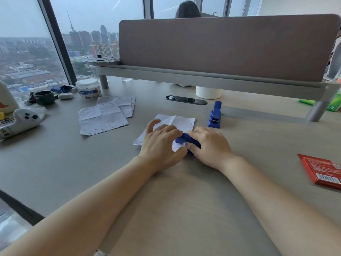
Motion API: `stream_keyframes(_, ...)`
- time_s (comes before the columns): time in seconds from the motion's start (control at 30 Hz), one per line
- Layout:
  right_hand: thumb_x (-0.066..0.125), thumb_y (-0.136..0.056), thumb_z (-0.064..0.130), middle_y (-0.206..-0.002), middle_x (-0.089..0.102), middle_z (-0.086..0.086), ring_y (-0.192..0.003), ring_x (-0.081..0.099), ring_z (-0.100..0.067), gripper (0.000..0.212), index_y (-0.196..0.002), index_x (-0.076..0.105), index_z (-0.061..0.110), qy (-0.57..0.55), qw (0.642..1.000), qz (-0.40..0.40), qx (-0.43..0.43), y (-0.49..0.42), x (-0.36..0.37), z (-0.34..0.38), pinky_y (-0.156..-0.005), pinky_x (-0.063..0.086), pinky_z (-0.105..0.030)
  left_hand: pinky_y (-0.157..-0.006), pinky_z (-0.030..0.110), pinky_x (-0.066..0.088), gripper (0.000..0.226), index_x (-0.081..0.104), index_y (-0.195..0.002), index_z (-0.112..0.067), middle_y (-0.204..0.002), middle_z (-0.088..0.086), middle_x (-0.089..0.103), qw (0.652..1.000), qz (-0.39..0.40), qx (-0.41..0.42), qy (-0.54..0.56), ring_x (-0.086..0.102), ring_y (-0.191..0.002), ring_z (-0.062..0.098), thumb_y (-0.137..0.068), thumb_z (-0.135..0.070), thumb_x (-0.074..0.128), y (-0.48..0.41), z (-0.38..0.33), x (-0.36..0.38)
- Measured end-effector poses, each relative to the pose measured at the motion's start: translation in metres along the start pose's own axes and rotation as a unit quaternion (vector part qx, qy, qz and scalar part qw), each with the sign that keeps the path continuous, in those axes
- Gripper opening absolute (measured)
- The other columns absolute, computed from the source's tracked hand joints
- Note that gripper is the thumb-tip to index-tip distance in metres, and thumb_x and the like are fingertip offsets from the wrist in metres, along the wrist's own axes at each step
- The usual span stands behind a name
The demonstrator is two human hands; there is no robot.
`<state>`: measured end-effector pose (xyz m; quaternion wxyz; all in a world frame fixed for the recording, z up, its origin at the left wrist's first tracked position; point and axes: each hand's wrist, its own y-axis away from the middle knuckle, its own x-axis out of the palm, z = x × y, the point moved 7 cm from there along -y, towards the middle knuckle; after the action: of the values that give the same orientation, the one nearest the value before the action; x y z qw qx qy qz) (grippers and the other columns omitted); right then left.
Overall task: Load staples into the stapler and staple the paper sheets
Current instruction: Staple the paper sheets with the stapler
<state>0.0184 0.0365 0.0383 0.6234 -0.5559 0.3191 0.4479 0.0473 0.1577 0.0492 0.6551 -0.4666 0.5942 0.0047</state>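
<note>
Pinning paper sheets (pixel 177 121) flat under my open left hand (pixel 160 143) for alignment | right hand (pixel 208 143) grasps stapler (pixel 186 138) over near corner

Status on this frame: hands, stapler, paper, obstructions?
Left hand rests on paper sheets. Right hand grips blue stapler at their near edge. Second stapler sits behind, apart; nothing blocking.

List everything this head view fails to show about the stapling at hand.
1. Blue stapler: head view, mostly covered by the right hand; whether it holds staples or has bitten the paper cannot be told.
2. Paper sheets: head view, near edge hidden under the left hand; sheet count unclear.
3. Red packet: head view, cut off by the right frame edge; print too small to read.
</note>
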Motion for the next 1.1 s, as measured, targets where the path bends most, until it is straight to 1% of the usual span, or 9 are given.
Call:
stream_keyframes(0.23, 0.056, -0.084, 0.035, -0.090, 0.061, -0.002, -0.088, 0.056, -0.027, 0.024, -0.100, 0.064, 0.018, 0.014, 0.998, -0.055, 0.003, 0.005, -0.002, 0.002, -0.063, 0.037, -0.029, -0.107, 0.033, 0.021, 0.044, 0.062, -0.108, -0.023, -0.105, -0.011, 0.065, 0.999, -0.005, -0.018, 0.041, 0.059, -0.102, 0.014, -0.074, -0.046, 0.046, 0.008, 0.004, 0.004)
stream_keyframes(0.43, 0.044, -0.083, 0.046, -0.086, 0.061, 0.001, -0.084, 0.056, -0.024, 0.034, -0.102, 0.061, 0.024, -0.009, 0.996, -0.093, 0.011, 0.008, -0.011, 0.000, -0.060, 0.040, -0.028, -0.109, 0.029, 0.021, 0.072, 0.037, -0.135, -0.030, -0.136, -0.014, 0.047, 0.996, 0.054, -0.024, 0.073, 0.047, -0.122, 0.013, -0.070, -0.059, 0.046, 0.011, 0.007, 0.008)
stream_keyframes(0.57, 0.046, -0.084, 0.043, -0.085, 0.063, -0.001, -0.081, 0.057, -0.027, 0.035, -0.104, 0.063, 0.020, 0.007, 0.995, -0.102, 0.010, 0.008, -0.011, -0.001, -0.060, 0.038, -0.027, -0.111, 0.033, 0.024, 0.095, 0.020, -0.142, -0.037, -0.139, -0.016, 0.045, 0.985, 0.114, -0.083, 0.103, 0.043, -0.127, 0.011, -0.063, -0.071, 0.060, 0.013, 0.021, 0.019)
stream_keyframes(0.63, 0.044, -0.084, 0.042, -0.084, 0.064, -0.003, -0.079, 0.058, -0.028, 0.037, -0.104, 0.064, 0.018, 0.015, 0.994, -0.112, 0.011, 0.007, -0.011, -0.003, -0.060, 0.037, -0.028, -0.109, 0.031, 0.025, 0.090, 0.023, -0.140, -0.038, -0.134, -0.018, 0.051, 0.982, 0.129, -0.091, 0.105, 0.043, -0.126, 0.012, -0.066, -0.066, 0.063, 0.014, 0.023, 0.021)
stream_keyframes(0.73, 0.047, -0.083, 0.039, -0.080, 0.065, -0.006, -0.075, 0.059, -0.032, 0.038, -0.105, 0.065, 0.014, 0.027, 0.992, -0.125, 0.022, 0.006, -0.010, -0.008, -0.062, 0.042, -0.032, -0.104, 0.036, 0.034, 0.060, 0.039, -0.133, -0.037, -0.126, -0.016, 0.058, 0.984, 0.128, -0.078, 0.099, 0.051, -0.121, 0.014, -0.078, -0.050, 0.060, 0.012, 0.025, 0.022)
stream_keyframes(0.83, 0.055, -0.083, 0.033, -0.089, 0.067, -0.010, -0.083, 0.060, -0.036, 0.037, -0.112, 0.064, 0.011, 0.034, 0.989, -0.132, 0.056, 0.006, -0.009, -0.016, -0.070, 0.046, -0.037, -0.098, 0.036, 0.039, 0.033, 0.056, -0.122, -0.034, -0.122, -0.011, 0.063, 0.984, 0.109, -0.097, 0.101, 0.053, -0.118, 0.017, -0.089, -0.029, 0.052, 0.011, 0.030, 0.020)
stream_keyframes(0.97, 0.052, -0.090, 0.032, -0.114, 0.062, -0.011, -0.105, 0.053, -0.036, 0.041, -0.127, 0.053, 0.014, 0.052, 0.980, -0.129, 0.140, 0.009, -0.011, -0.032, -0.084, 0.039, -0.040, -0.081, 0.029, 0.042, 0.023, 0.066, -0.106, -0.024, -0.106, -0.004, 0.069, 0.977, 0.092, -0.142, 0.132, 0.058, -0.104, 0.022, -0.095, -0.029, 0.047, 0.010, 0.034, 0.016)
stream_keyframes(1.03, 0.047, -0.092, 0.033, -0.120, 0.059, -0.009, -0.109, 0.050, -0.033, 0.042, -0.130, 0.048, 0.016, 0.078, 0.974, -0.125, 0.173, 0.011, -0.013, -0.039, -0.087, 0.035, -0.040, -0.072, 0.033, 0.042, 0.018, 0.063, -0.088, -0.019, -0.084, -0.002, 0.067, 0.963, 0.072, -0.197, 0.169, 0.058, -0.088, 0.027, -0.093, -0.031, 0.050, 0.010, 0.043, 0.014)
stream_keyframes(1.1, 0.045, -0.093, 0.033, -0.120, 0.058, -0.009, -0.108, 0.051, -0.033, 0.040, -0.129, 0.048, 0.015, 0.098, 0.969, -0.124, 0.192, 0.013, -0.014, -0.043, -0.086, 0.032, -0.039, -0.073, 0.038, 0.046, 0.018, 0.060, -0.086, -0.015, -0.080, 0.002, 0.065, 0.940, 0.043, -0.252, 0.225, 0.059, -0.082, 0.028, -0.090, -0.032, 0.054, 0.011, 0.054, 0.013)
